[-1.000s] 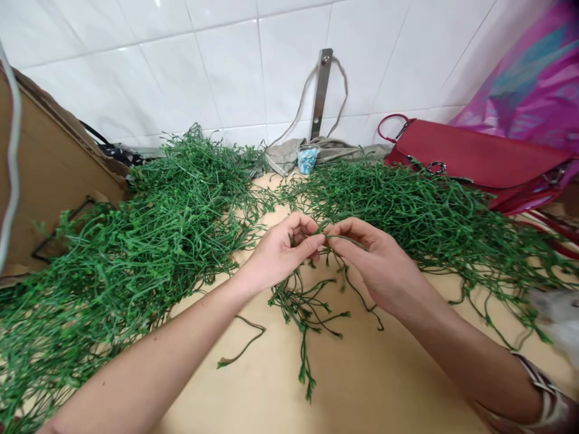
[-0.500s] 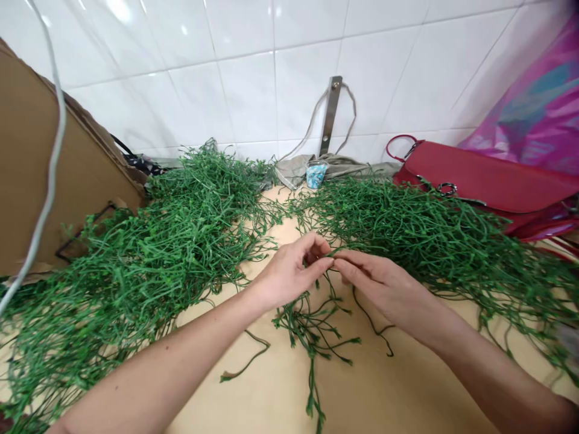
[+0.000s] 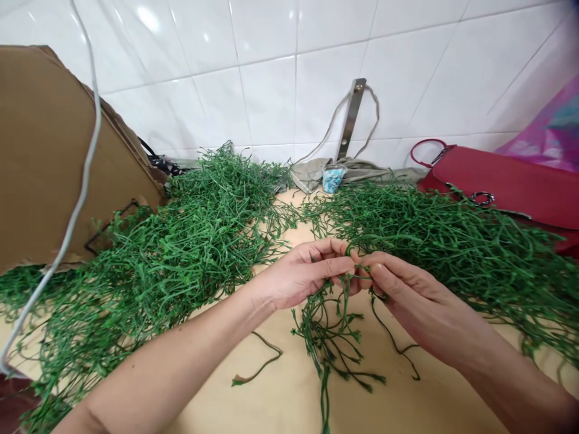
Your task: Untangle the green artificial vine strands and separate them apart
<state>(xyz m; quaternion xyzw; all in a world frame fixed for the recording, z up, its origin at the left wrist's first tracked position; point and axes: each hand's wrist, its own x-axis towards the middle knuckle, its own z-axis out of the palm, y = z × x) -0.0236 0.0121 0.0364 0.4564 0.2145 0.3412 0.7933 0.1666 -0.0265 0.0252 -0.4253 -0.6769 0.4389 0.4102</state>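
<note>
My left hand (image 3: 307, 274) is closed, thumb against fingers, pinching thin green plant stems. Opposite it, my right hand (image 3: 407, 292) pinches the same stems, with its fingertips almost touching the left ones. Short lengths of green show between the two sets of fingertips; exactly how they cross or loop there is partly hidden. Below my left hand hangs a small bunch of green stems (image 3: 323, 328) with split, budlike tips, over the tan tabletop (image 3: 266, 407). One loose stem (image 3: 279, 352) lies left of the bunch, and a darker one (image 3: 393, 342) trails down beside my right hand.
Heaps of green stems lie to the left (image 3: 190, 241) and right (image 3: 407, 217). Behind are a small blue-and-white cup (image 3: 333, 179), grey cloth (image 3: 312, 173) and a tiled wall (image 3: 266, 102). A cardboard box (image 3: 54, 150) and white cable (image 3: 85, 175) stand left, a red handbag (image 3: 520, 181) right.
The view has turned slightly left, so everything sits further right. My fingertips have shifted their grip, and more green stem shows between them. The bunch still hangs below.
</note>
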